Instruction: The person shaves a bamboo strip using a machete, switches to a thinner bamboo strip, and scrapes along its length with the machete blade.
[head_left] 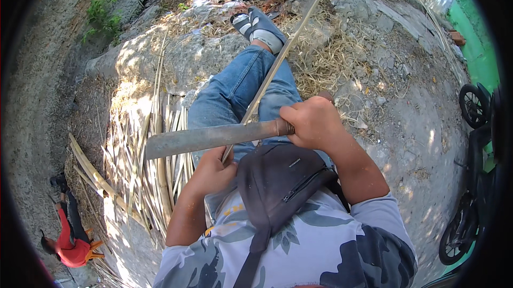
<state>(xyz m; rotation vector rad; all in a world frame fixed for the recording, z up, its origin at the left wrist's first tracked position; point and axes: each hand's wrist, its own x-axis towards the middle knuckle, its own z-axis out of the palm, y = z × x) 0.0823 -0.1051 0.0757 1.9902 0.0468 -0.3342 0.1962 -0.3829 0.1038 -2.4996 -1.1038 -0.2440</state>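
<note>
My right hand (314,122) is closed round the handle of a machete (208,139). Its broad grey blade points left and lies across a long thin bamboo strip (283,53). That strip slants from my lap up past my feet to the top of the view. Low on the strip, my left hand (214,171) grips its near end, just below the blade. Both hands are over my lap, above my jeans (232,87) and a dark sling bag (283,173) on my front.
Many split bamboo strips (136,165) lie on the ground to my left. Curly shavings (326,58) are scattered right of my legs. At far left another person (72,242) in red sits on an orange seat. A dark two-wheeler (470,176) stands at right beside a green wall (475,47).
</note>
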